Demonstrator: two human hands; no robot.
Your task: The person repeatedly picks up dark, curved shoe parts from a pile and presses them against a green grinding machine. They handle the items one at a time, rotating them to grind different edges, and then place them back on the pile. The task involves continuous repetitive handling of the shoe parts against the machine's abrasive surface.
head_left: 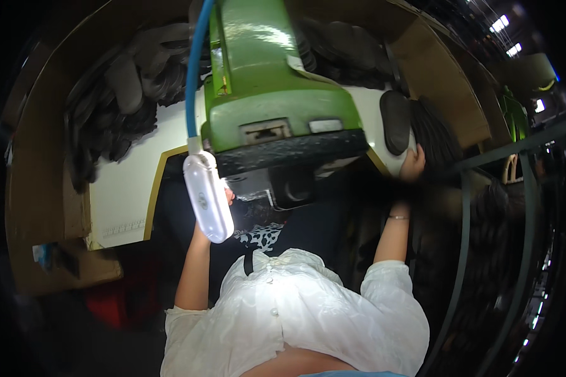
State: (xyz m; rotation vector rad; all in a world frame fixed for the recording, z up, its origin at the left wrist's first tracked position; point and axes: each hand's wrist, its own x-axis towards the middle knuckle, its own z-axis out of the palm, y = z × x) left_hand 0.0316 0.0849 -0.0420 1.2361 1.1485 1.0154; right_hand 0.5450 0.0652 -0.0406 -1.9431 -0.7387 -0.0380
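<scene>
My right hand is at the right side of the white table, at the near end of a row of dark soles. Its fingers are bent; whatever they hold, if anything, is hidden. Just left of it a single dark grey oblong sole lies flat on the table. My left hand reaches under the head of a green machine. Only a few fingertips show beside a lit white lamp, which hides the rest. Below the machine head, near those fingertips, is a dark part.
Heaps of dark soles fill the back left and back right of the white table. Cardboard walls surround it. A blue hose runs to the lamp. Metal rails stand on the right; a red object is low on the left.
</scene>
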